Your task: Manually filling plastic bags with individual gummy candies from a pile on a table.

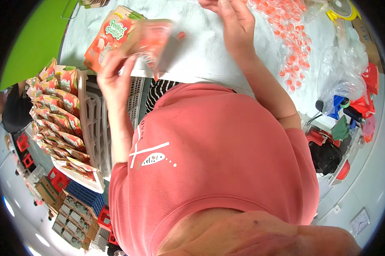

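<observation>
My left hand [115, 70] pinches a candy pouch [155, 39] by its near left side. The pouch is blurred; its transparent side shows red pieces within. A small red wrapped candy [181, 35] is just right of the pouch, apart from it. Left of it, a flat printed pouch [109, 36] in red and tan lies on the table, partly covered by the held one. At the top edge, my right hand [239, 27] has its fingers curled in, partly cut off by the frame; what they hold, if anything, cannot be made out. It is left of a spread of wrapped candies [292, 40].
A white crate [99, 181] packed with upright pouches [58, 115] stands left of the white table [196, 64]. Clear plastic bags [341, 64] lie at the right, below a yellow tape roll [344, 10]. A black bag [324, 158] sits lower right.
</observation>
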Demonstrator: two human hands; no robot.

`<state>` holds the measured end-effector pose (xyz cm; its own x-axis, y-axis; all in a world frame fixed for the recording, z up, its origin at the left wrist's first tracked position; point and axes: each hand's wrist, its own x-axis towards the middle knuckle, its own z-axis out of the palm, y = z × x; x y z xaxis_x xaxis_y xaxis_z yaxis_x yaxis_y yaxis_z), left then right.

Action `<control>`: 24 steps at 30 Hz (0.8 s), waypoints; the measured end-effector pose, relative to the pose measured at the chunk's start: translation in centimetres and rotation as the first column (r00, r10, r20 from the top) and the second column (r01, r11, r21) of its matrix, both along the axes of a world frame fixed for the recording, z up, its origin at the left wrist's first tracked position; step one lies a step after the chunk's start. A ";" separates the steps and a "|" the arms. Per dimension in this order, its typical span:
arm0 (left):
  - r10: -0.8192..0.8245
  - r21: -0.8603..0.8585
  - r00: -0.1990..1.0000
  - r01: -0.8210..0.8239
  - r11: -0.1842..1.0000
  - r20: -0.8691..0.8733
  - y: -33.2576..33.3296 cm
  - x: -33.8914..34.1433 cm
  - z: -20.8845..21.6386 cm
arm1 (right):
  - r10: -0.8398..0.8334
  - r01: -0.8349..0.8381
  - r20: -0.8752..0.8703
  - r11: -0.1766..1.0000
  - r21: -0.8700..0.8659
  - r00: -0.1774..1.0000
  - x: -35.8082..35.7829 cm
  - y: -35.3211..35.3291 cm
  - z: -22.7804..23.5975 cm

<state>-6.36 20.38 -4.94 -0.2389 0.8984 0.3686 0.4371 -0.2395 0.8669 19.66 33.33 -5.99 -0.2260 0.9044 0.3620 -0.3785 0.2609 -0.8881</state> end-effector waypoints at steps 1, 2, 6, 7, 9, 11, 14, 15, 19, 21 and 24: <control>0.025 -0.006 0.999 -0.024 1.000 0.045 -0.2 -0.2 0.0 | -0.007 0.007 0.002 1.000 0.000 1.000 0.6 0.4 -1.5; 0.057 -0.015 0.995 -0.056 0.998 0.087 -0.7 -0.4 0.1 | -0.067 0.070 0.117 0.997 -0.023 0.991 1.1 0.4 -3.0; 0.069 -0.007 0.995 -0.069 0.998 -0.067 -1.3 -0.5 0.1 | -0.008 -0.003 0.451 1.000 0.025 0.892 1.6 -1.8 -6.9; 0.080 -0.012 0.997 -0.080 0.997 -0.007 -1.3 -0.2 0.4 | -0.043 -0.062 0.541 0.983 0.175 0.840 1.4 -2.2 -6.0; 0.069 0.005 0.997 -0.069 0.998 0.036 -1.8 -0.4 0.1 | -0.162 -0.115 0.631 0.920 0.374 0.758 0.1 -1.8 -5.5; 0.063 0.017 0.998 -0.063 0.998 -0.006 -2.0 -0.1 0.0 | -0.308 -0.183 0.677 0.815 0.551 0.668 -1.3 -1.2 -6.0; 0.057 0.048 0.996 -0.054 0.997 -0.069 -2.1 0.2 -0.1 | -0.540 -0.361 0.673 0.576 0.733 0.505 -2.5 0.6 -8.9; 0.049 0.039 0.996 -0.046 0.998 -0.077 -2.2 0.3 -0.1 | -0.497 -0.433 0.761 0.628 0.647 0.416 -2.4 1.0 -9.6; 0.068 0.010 0.991 -0.068 0.998 -0.117 -2.4 0.9 -0.1 | -0.387 -0.283 0.815 0.800 0.529 0.432 -2.0 1.7 -10.8; 0.095 0.006 0.989 -0.095 0.995 -0.109 -2.4 1.4 0.1 | -0.160 -0.123 0.690 0.932 0.342 0.706 -2.6 0.5 -6.8; 0.101 -0.066 0.979 -0.114 0.991 -0.176 -2.9 1.9 0.2 | 0.156 -0.194 0.495 0.981 0.026 0.855 -1.9 -1.3 2.6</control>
